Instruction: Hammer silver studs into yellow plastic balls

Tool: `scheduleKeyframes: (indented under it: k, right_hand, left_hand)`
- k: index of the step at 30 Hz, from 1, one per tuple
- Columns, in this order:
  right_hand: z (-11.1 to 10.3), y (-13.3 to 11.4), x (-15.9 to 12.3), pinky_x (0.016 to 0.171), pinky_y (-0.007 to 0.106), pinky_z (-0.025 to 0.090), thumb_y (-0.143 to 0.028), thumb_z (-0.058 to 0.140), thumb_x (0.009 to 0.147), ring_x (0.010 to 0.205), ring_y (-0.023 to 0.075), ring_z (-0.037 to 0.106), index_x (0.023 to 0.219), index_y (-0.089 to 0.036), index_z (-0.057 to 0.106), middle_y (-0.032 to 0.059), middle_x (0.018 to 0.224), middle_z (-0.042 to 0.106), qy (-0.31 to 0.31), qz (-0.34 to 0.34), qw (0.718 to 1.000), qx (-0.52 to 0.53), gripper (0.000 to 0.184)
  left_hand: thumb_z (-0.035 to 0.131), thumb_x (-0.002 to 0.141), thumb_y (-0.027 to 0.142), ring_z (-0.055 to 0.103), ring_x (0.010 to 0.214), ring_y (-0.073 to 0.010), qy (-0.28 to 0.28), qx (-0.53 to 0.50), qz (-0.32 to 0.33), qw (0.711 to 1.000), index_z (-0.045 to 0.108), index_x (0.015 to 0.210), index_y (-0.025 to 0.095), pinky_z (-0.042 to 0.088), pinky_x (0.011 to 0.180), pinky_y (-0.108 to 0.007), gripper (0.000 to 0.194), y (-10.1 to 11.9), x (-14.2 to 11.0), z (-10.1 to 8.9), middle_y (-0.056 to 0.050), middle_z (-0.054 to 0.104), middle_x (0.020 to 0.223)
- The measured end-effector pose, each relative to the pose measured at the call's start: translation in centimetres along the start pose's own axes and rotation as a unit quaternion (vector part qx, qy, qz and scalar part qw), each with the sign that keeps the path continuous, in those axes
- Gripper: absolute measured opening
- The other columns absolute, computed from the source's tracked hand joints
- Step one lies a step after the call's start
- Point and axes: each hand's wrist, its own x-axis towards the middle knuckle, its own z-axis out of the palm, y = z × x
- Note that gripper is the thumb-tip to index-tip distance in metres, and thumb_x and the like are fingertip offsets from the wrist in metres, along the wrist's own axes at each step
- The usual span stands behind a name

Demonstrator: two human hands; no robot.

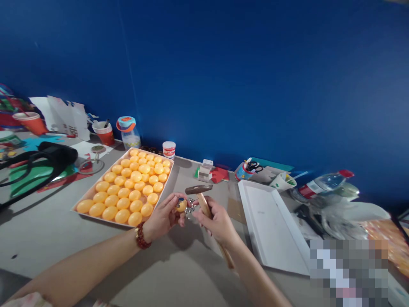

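Note:
My left hand [164, 215], with a dark bead bracelet at the wrist, is closed around a small orange ball [181, 205] that has a dark spot on it. My right hand [215, 219] grips the wooden handle of a small hammer [200, 190], whose metal head sits just above and right of the ball. Something small and shiny lies between the two hands; I cannot make it out. A white tray [83, 199] filled with several rows of orange balls sits to the left of my hands.
An empty white tray [271, 221] lies to the right. Along the blue wall stand red cups [105, 133], a lidded jar [129, 132], a small tub [169, 149], a cup with scissors [246, 170] and a plastic bottle [322, 183]. A black bag [47, 157] lies far left.

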Motion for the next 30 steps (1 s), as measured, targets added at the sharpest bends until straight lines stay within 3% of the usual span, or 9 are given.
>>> scheduleKeyframes:
  k: [5, 9, 11, 14, 18, 22, 30]
  right_hand:
    - [-0.2, 0.1, 0.2, 0.039, 0.019, 0.033, -0.039, 0.058, 0.085, 0.041, 0.0084, 0.042, 0.107, -0.018, 0.058, -0.0062, 0.058, 0.052, 0.012, -0.017, 0.999, -0.038, 0.031]
    - [-1.0, 1.0, 1.1, 0.049, 0.022, 0.038, -0.033, 0.055, 0.087, 0.046, 0.0121, 0.051, 0.109, -0.018, 0.062, -0.005, 0.055, 0.054, 0.058, -0.038, 0.985, -0.158, 0.027]
    - [-1.5, 1.8, 1.7, 0.054, 0.023, 0.039, -0.032, 0.054, 0.088, 0.053, 0.015, 0.058, 0.107, -0.019, 0.065, -0.0021, 0.059, 0.06, 0.082, -0.035, 0.967, -0.24, 0.025]
    - [-2.3, 2.9, 2.5, 0.06, 0.024, 0.037, -0.03, 0.051, 0.091, 0.072, 0.0198, 0.066, 0.105, -0.02, 0.067, 0.0056, 0.081, 0.072, 0.098, -0.01, 0.922, -0.375, 0.023]
    - [-2.6, 4.1, 3.2, 0.062, 0.025, 0.035, -0.032, 0.05, 0.094, 0.082, 0.0219, 0.068, 0.109, -0.022, 0.065, 0.0086, 0.093, 0.074, 0.083, 0.026, 0.871, -0.483, 0.024]
    - [-2.3, 5.0, 3.7, 0.064, 0.025, 0.035, -0.031, 0.052, 0.093, 0.087, 0.0215, 0.067, 0.112, -0.023, 0.063, 0.0077, 0.098, 0.074, 0.066, 0.022, 0.853, -0.518, 0.023]
    - [-1.5, 5.8, 4.1, 0.061, 0.024, 0.032, -0.028, 0.051, 0.091, 0.085, 0.0197, 0.066, 0.101, -0.023, 0.064, 0.0054, 0.096, 0.073, 0.069, 0.027, 0.848, -0.525, 0.016]
  left_hand:
    - [0.048, 0.093, 0.049, 0.04, 0.041, -0.0053, 0.039, 0.051, 0.037, 0.997, 0.056, 0.097, 0.02, 0.033, 0.041, -0.02, 0.03, -0.2, -0.2, 0.3, 0.001, 0.056, 0.075]
    - [0.045, 0.094, 0.049, 0.04, 0.048, -0.008, 0.069, 0.105, 0.086, 0.988, 0.057, 0.097, 0.019, 0.032, 0.046, -0.022, 0.032, -0.2, -0.5, 0.2, 0.001, 0.056, 0.073]
    - [0.047, 0.093, 0.049, 0.041, 0.05, -0.0086, 0.069, 0.108, 0.089, 0.988, 0.057, 0.095, 0.018, 0.034, 0.049, -0.023, 0.032, -0.2, -0.5, 0.1, 0.001, 0.056, 0.073]
    - [0.055, 0.091, 0.042, 0.043, 0.05, -0.0084, 0.054, 0.095, 0.078, 0.991, 0.056, 0.099, 0.018, 0.037, 0.051, -0.024, 0.025, -0.3, -0.5, 0.0, 0.002, 0.055, 0.074]
    - [0.055, 0.091, 0.04, 0.044, 0.049, -0.0082, 0.032, 0.091, 0.065, 0.993, 0.056, 0.1, 0.019, 0.039, 0.051, -0.023, 0.023, -0.4, -0.5, 0.0, 0.002, 0.055, 0.072]
    - [0.057, 0.091, 0.038, 0.045, 0.051, -0.0073, 0.024, 0.111, 0.07, 0.991, 0.057, 0.098, 0.018, 0.04, 0.052, -0.023, 0.021, -0.3, -0.7, 0.2, 0.0, 0.057, 0.077]
    - [0.058, 0.091, 0.034, 0.049, 0.054, -0.0075, -0.019, 0.157, 0.054, 0.986, 0.055, 0.099, 0.018, 0.044, 0.057, -0.025, 0.018, -0.3, -1.0, 0.3, -0.003, 0.06, 0.089]
